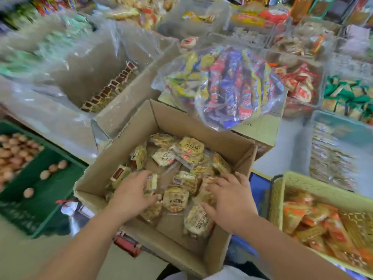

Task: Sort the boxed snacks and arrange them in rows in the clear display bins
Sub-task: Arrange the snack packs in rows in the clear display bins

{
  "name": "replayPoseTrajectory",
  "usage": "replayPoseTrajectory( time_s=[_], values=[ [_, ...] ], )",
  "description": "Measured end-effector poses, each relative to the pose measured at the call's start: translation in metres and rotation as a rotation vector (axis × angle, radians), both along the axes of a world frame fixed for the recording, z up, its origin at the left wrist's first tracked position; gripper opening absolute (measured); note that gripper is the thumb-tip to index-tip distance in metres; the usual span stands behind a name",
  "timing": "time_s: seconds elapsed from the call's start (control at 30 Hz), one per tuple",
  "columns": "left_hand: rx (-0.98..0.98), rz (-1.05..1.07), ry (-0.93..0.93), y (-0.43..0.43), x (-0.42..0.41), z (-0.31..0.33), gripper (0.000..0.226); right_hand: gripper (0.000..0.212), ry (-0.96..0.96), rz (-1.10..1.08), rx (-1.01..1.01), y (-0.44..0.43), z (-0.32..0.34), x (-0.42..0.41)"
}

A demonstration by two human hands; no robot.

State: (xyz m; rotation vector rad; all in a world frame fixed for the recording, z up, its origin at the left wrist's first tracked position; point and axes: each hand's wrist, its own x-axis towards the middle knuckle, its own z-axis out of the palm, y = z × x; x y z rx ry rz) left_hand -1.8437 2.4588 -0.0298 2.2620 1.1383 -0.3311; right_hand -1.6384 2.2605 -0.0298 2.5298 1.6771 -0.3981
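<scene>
An open cardboard box stands in front of me, holding several loose yellow-wrapped snack packs. Both my hands are inside it. My left hand has its fingers curled round a small pack at the box's left side. My right hand lies spread, fingers fairly straight, over the packs on the right. Behind the box at the upper left, a clear display bin holds one neat row of the same packs standing on edge along its right wall.
A clear bag of red and blue snack bars sits on another carton behind the box. A green crate with round brown items is at the left. A yellow-green basket of orange packets is at the right. More clear bins of snacks fill the back.
</scene>
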Motion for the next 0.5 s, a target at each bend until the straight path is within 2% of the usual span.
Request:
replayPoseTrajectory(
  time_s=[0.17, 0.3, 0.37, 0.5],
  values=[
    [-0.032, -0.344, 0.213, 0.038, 0.032, -0.028, 0.11, 0.069, -0.03, -0.056, -0.013, -0.002, 0.001, -0.003],
    [-0.083, -0.506, 0.22, 0.04, 0.064, -0.059, 0.125, 0.062, -0.042, -0.077, -0.005, 0.002, 0.001, -0.006],
    [-0.116, -0.453, 0.166, 0.036, 0.076, -0.075, 0.121, 0.058, -0.048, -0.078, 0.004, 0.001, 0.0, -0.006],
    [-0.275, -0.146, 0.002, 0.025, 0.092, -0.098, 0.108, 0.052, -0.045, -0.088, 0.02, -0.001, -0.002, -0.006]
  ],
)
